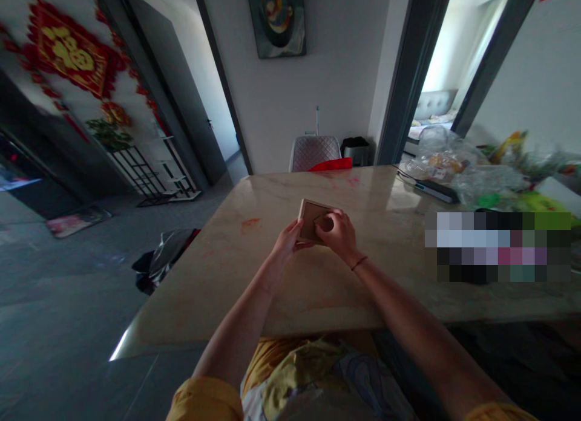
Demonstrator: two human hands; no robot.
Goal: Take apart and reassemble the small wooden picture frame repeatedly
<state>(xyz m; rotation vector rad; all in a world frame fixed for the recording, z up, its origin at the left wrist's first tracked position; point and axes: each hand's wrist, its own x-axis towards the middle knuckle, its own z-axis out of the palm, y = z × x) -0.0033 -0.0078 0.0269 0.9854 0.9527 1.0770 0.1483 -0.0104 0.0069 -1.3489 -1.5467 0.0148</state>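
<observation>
At far left we see a red diamond-shaped hanging with gold lettering on the wall. Nearer, our beige, marble-patterned table spreads out below our arms. Our left forearm, its mustard-yellow sleeve pushed up toward the elbow, slants up and to the right. Our left hand grips a brown, shallow, rectangular box-like piece by its left and lower edges, some fingers passing beneath. The piece is tilted above the middle of the table, its face turned toward us. Our right forearm slants up and to the left, a thin reddish cord bracelet around the wrist. Our right hand bends over the piece's right side, thumb and forefinger curled into a narrow ring against its face; we cannot tell whether they pinch anything. Farther right, a black, flat, oblong device lies beside crumpled clear plastic bags.
</observation>
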